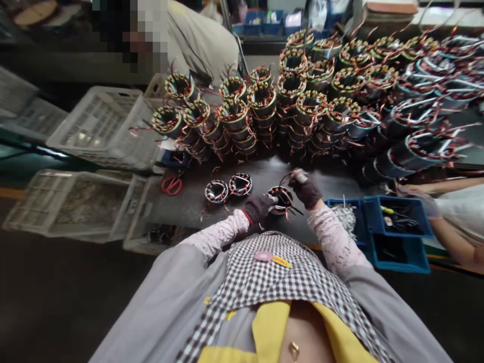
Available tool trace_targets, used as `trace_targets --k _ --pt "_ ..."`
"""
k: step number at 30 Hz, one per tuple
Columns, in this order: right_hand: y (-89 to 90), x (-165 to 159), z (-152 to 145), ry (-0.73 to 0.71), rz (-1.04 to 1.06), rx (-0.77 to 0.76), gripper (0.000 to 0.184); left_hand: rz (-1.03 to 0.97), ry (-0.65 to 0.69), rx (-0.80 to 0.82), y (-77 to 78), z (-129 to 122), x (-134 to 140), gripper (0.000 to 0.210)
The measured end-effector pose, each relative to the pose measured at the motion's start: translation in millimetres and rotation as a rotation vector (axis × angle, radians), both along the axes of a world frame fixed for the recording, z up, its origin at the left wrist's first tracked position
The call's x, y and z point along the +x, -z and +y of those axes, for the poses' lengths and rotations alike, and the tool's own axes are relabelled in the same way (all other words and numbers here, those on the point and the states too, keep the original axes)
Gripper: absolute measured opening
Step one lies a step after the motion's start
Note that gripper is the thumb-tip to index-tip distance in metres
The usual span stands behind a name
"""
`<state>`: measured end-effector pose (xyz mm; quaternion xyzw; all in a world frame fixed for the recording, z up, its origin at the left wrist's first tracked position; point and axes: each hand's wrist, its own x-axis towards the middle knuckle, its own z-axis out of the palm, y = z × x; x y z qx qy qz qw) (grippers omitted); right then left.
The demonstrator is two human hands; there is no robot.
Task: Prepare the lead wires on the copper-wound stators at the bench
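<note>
Holding wire-wound ring [284,198] on dark table [186,207]: gloved left hand [258,208], at ring's nine o'clock. Gloved right hand [307,190], at two o'clock, pinches wire lead [283,178]. Two similar rings [242,193] at nine o'clock, red scissors [173,185] farther out.

Three wound rings [241,185] sit singly toward the near edge of the table [187,210]. Behind them, running out to the far edge, more than twenty columns of stacked rings [243,144] show their tops (overlap hides the exact number). There is one pair of scissors [172,186] by the left edge, three blue trays [403,264] at the near right corner, and at least four pale crates [134,135] beyond the left edge.
</note>
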<state>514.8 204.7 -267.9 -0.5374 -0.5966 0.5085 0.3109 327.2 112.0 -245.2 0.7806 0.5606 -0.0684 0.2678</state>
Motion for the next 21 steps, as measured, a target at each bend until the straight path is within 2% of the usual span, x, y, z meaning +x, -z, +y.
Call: trace_targets --k 2,4,6,8,12,15,18,21 --pt "2.6 2 4 0.210 0.388 -0.058 0.038 0.008 -0.035 -0.028 -3.6 1 3 0.036" --pt "6.3 -1 -5 0.178 0.472 -0.126 0.044 -0.033 -0.096 -0.079 -9.2 2 6 0.037" --pt "12.5 -4 -24 0.049 0.357 -0.210 0.045 -0.093 -0.154 -0.123 -13.5 2 8 0.039" --pt "19.5 -7 -42 -0.028 0.198 -0.236 0.038 -0.166 -0.225 -0.155 -14.9 3 7 0.039" --pt "27.6 -11 -56 -0.092 -0.124 -0.097 0.023 -0.464 -0.520 -0.233 -15.0 5 -11 0.041" --pt "27.3 -14 -52 -0.075 -0.217 -0.056 0.028 -0.589 -0.649 -0.233 -20.9 10 -33 0.047" --pt "19.0 -12 -54 0.019 0.022 -0.189 0.031 -0.835 -0.714 -0.309 -28.7 12 -39 0.054" --pt "0.2 -6 -64 -0.039 0.345 -0.262 0.035 -1.096 -0.661 -0.420 -30.7 8 -26 0.055"
